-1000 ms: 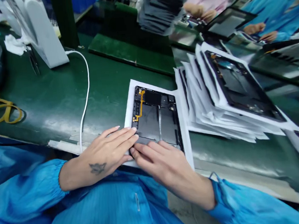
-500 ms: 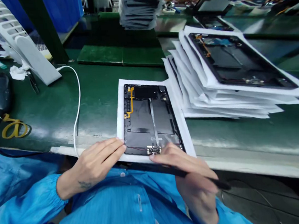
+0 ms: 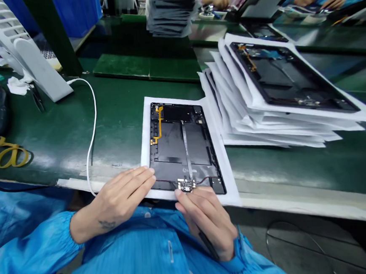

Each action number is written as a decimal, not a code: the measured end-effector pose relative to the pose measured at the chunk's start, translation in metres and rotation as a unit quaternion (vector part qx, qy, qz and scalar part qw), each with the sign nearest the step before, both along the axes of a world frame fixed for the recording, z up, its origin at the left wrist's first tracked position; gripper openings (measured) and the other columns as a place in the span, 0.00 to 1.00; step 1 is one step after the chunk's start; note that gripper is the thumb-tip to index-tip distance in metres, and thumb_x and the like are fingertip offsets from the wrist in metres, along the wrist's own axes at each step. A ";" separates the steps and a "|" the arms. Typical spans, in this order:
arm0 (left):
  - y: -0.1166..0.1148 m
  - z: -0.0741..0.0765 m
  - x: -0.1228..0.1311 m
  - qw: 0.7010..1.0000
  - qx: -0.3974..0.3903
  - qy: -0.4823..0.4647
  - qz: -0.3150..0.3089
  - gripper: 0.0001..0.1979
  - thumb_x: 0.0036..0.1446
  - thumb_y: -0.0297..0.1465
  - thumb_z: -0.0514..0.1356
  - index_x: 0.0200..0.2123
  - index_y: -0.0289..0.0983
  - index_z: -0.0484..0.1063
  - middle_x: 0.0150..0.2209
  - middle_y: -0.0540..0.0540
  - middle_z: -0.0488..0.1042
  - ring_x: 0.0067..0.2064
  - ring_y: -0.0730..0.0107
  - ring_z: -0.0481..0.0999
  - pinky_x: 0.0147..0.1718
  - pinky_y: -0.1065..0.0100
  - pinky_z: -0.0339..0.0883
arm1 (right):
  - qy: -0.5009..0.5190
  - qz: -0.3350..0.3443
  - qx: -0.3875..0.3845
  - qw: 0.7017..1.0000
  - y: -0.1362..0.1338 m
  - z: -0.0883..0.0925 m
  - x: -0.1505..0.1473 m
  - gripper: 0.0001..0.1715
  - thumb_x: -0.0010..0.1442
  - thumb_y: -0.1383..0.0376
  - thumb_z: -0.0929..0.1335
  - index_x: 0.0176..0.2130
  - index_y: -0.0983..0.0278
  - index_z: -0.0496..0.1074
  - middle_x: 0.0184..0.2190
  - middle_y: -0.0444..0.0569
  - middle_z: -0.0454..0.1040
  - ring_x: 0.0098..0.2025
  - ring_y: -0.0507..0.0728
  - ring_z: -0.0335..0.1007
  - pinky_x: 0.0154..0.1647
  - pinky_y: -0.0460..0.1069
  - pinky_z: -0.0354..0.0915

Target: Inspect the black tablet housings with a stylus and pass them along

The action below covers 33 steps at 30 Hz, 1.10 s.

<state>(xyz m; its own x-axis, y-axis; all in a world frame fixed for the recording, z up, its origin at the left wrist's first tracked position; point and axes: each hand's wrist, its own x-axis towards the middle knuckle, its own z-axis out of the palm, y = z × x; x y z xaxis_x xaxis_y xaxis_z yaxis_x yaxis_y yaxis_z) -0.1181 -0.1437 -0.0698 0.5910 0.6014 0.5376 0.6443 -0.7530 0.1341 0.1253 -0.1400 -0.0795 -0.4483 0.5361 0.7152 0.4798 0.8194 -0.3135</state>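
Observation:
An open tablet housing (image 3: 184,147) lies face down on a white paper sheet (image 3: 145,157), showing dark internal panels and a yellow flex cable (image 3: 159,124). A small circuit board (image 3: 186,185) sits at its lower edge, trailing thin wires. My right hand (image 3: 205,221) grips a slim black tool (image 3: 209,245), its tip hidden, with the fingertips at the board's lower edge. My left hand (image 3: 124,196) rests flat, holding nothing, its fingertips on the tablet's lower left corner.
To the right, several tablet housings on paper sheets form a tilted pile (image 3: 280,87). Behind stands a tall stack of dark panels (image 3: 169,11). The green bench (image 3: 119,91) holds a white cable (image 3: 92,127), tweezers (image 3: 36,98) and a white stand (image 3: 38,68). Co-workers' hands show at upper right.
My hands have moved off the tablet's lower edge, uncovering the small board. My right hand has drawn toward me, and its black tool has swung from sideways to pointing down. The view has shifted slightly.

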 end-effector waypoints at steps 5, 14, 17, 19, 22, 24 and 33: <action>-0.001 0.004 0.006 1.000 0.014 0.013 0.024 0.18 0.70 0.19 0.46 0.54 0.27 0.73 0.56 0.35 0.77 0.59 0.56 0.76 0.56 0.57 0.76 | 0.011 -0.043 -0.022 0.999 -0.008 0.002 0.009 0.26 0.60 0.80 0.69 0.56 0.64 0.74 0.33 0.50 0.77 0.35 0.58 0.73 0.36 0.55 0.72; -0.008 0.002 0.025 0.993 0.074 0.056 0.070 0.16 0.69 0.22 0.51 0.55 0.28 0.72 0.51 0.30 0.77 0.54 0.49 0.78 0.51 0.52 0.76 | 0.117 0.037 -0.278 0.953 0.019 0.043 -0.009 0.11 0.65 0.73 0.68 0.43 0.60 0.79 0.34 0.45 0.80 0.36 0.55 0.76 0.36 0.50 0.72; -0.011 -0.002 0.030 0.992 0.073 0.041 0.093 0.15 0.69 0.22 0.52 0.55 0.28 0.72 0.52 0.30 0.76 0.57 0.48 0.77 0.55 0.50 0.74 | 0.102 0.054 -0.291 0.950 0.031 0.044 -0.021 0.09 0.66 0.72 0.68 0.39 0.62 0.78 0.32 0.44 0.79 0.33 0.52 0.75 0.34 0.47 0.71; -0.013 -0.005 0.033 0.992 0.070 0.031 0.099 0.15 0.69 0.22 0.52 0.55 0.28 0.72 0.53 0.30 0.76 0.57 0.48 0.76 0.55 0.50 0.73 | 0.098 0.057 -0.289 0.951 0.033 0.041 -0.023 0.08 0.66 0.72 0.68 0.40 0.62 0.78 0.32 0.44 0.79 0.33 0.52 0.74 0.35 0.47 0.71; -0.014 -0.006 0.035 0.992 0.072 0.027 0.098 0.15 0.68 0.22 0.53 0.54 0.28 0.72 0.53 0.30 0.76 0.57 0.47 0.77 0.54 0.50 0.74 | 0.095 0.072 -0.287 0.950 0.032 0.038 -0.021 0.09 0.67 0.73 0.67 0.41 0.62 0.77 0.33 0.44 0.79 0.34 0.53 0.74 0.36 0.48 0.70; -0.014 -0.005 0.033 0.992 0.069 0.034 0.101 0.14 0.68 0.23 0.54 0.54 0.28 0.72 0.54 0.29 0.76 0.58 0.46 0.76 0.55 0.50 0.74 | 0.093 0.082 -0.284 0.951 0.032 0.037 -0.020 0.09 0.66 0.74 0.67 0.41 0.62 0.76 0.32 0.45 0.79 0.34 0.53 0.73 0.36 0.49 0.70; -0.006 0.002 0.011 0.998 0.052 -0.014 0.025 0.15 0.68 0.19 0.51 0.51 0.25 0.75 0.52 0.34 0.79 0.57 0.56 0.78 0.58 0.56 0.74 | 0.018 0.091 -0.281 0.955 0.029 0.043 -0.015 0.09 0.67 0.73 0.66 0.44 0.61 0.75 0.34 0.46 0.77 0.36 0.55 0.72 0.38 0.52 0.69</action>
